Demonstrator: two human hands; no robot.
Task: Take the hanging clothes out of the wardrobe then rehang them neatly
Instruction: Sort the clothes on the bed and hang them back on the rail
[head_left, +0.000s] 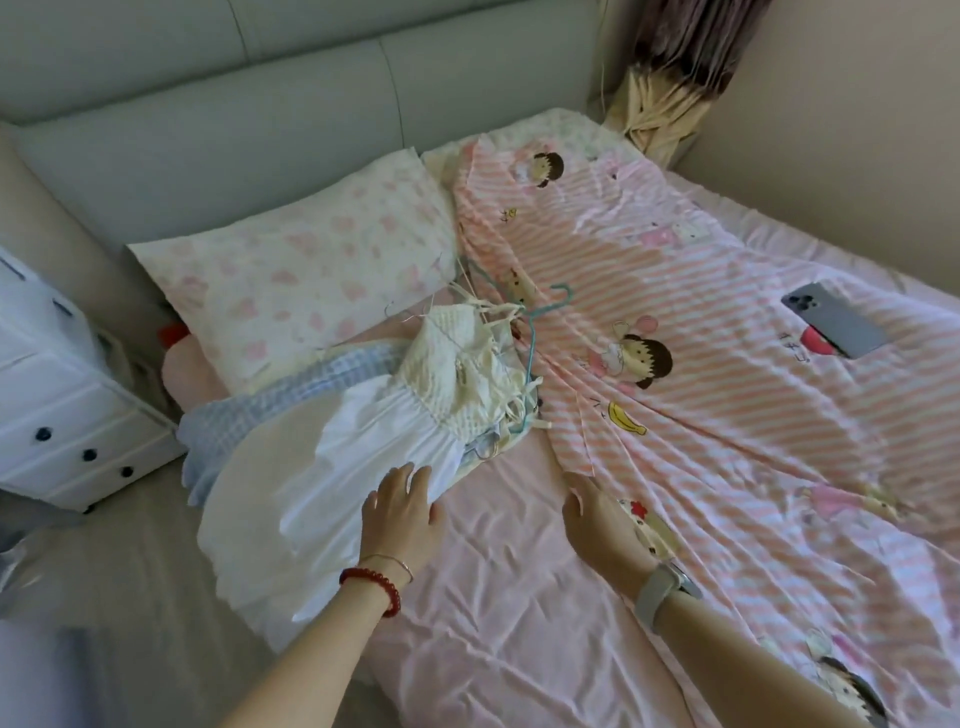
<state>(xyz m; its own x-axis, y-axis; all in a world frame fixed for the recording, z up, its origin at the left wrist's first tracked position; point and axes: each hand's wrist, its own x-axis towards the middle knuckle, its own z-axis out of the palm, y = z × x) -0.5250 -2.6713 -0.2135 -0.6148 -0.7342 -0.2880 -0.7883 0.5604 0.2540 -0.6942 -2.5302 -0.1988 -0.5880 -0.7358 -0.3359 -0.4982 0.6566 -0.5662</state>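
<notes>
Pink cotton bed sheet (519, 597) fills the near middle of the view, with a pink-and-white striped cartoon-print quilt (727, 415) spread over its right side and a pale pillow with pink blotches (311, 280) lying far left against the grey padded headboard (260, 130). On the left part of the bed lies the pile of clothes taken from the wardrobe: a white dress with a cream smocked bodice (363, 467) on top, over a blue-and-white gingham garment (291, 395) that shows along its left edge. The pile's long axis runs diagonally, hems near and left, bodices and straps far and right, where the teal plastic hangers (540, 312) stick out toward the quilt. The left hand (400, 514) rests on the near right edge of the white skirt, fingers spread and fairly straight, gripping nothing that I can make out. The right hand (597, 525) hovers just right of it, at the near edge of the quilt, fingers loose and holding nothing; whether it touches the fabric I cannot tell. The left hand is plainly nearer the clothes, yet the hanger hooks lie beyond both hands, farther up the bed, so lifting a garment probably calls for a reach forward along that diagonal. A grey smartphone (831, 327) lies on the quilt far right, well apart from the pile.
</notes>
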